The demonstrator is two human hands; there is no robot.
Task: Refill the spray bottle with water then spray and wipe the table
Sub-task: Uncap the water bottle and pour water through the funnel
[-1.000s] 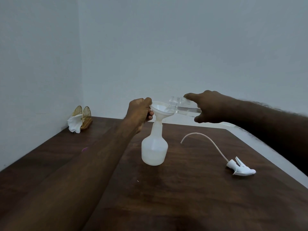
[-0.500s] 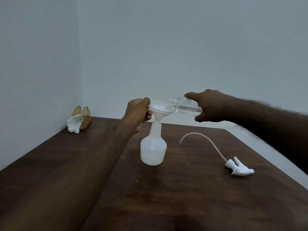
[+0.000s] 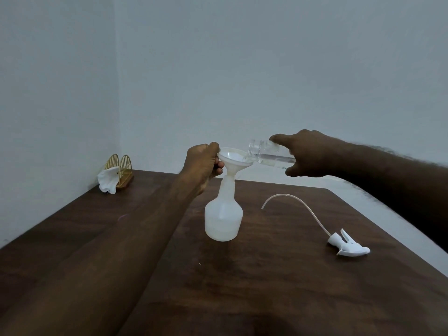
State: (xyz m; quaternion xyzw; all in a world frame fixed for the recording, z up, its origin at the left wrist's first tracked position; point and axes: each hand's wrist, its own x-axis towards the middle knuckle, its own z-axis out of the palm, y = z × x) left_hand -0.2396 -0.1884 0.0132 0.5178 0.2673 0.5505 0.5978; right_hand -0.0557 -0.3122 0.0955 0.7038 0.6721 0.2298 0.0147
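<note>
A: Where is the spray bottle [image 3: 223,215]?

B: Standing on the table [image 3: 278,287]; a funnel [image 3: 234,160] sits in its neck; the left hand [image 3: 202,163] pinches the funnel's rim.

A: And the right hand [image 3: 306,154]?

B: Wrapped round a clear water bottle [image 3: 268,155], tipped over the funnel.

A: Will it tip?

B: Maybe; it looks light and thin; hold its fat belly later.

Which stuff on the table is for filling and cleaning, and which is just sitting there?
For the job:
spray bottle
funnel, held by the left hand
water bottle, in the right hand
sprayer head with tube
white cloth

Just sitting there:
gold holder
</note>
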